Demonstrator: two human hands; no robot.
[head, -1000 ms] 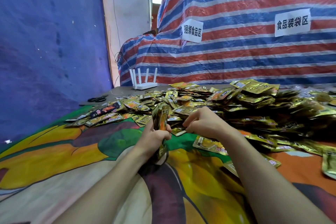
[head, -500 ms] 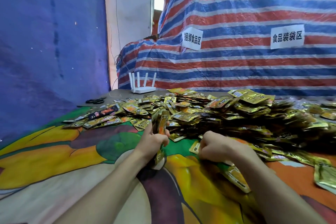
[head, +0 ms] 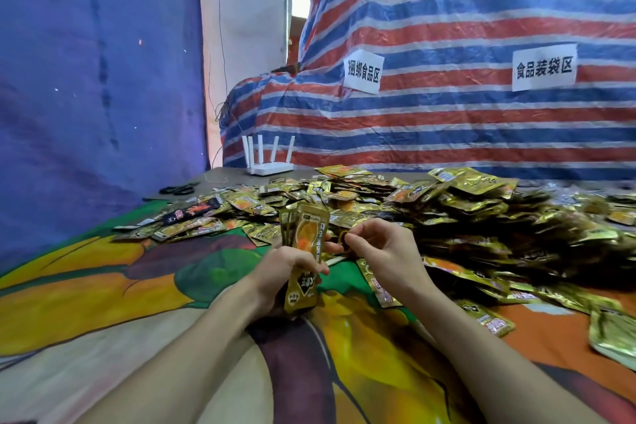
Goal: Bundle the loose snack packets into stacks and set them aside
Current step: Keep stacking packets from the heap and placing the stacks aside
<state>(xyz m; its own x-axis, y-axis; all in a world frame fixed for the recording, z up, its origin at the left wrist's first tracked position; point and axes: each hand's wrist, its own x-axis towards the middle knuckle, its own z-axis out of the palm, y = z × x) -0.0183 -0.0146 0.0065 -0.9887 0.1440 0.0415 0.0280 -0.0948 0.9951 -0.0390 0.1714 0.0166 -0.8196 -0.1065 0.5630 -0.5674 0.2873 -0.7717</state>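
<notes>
An upright stack of gold snack packets (head: 304, 251) stands on the printed cloth, and my left hand (head: 280, 277) grips it around its middle. My right hand (head: 383, 253) hovers just right of the stack's top with fingers curled. Its fingertips pinch what looks like a thin rubber band (head: 342, 240). A large heap of loose gold packets (head: 454, 213) spreads behind and to the right of both hands. More loose packets (head: 378, 286) lie on the cloth under my right wrist.
A white router (head: 270, 167) and black scissors (head: 179, 189) sit at the table's far left. A striped tarp (head: 447, 120) with paper signs rises behind the heap. A blue tarp (head: 96, 79) walls the left. Colourful cloth (head: 137, 303) covers the near table.
My right hand dipped to the cloth beside the loose packets, then rose to the top of the stack. My left hand kept its grip on the stack in about the same place.
</notes>
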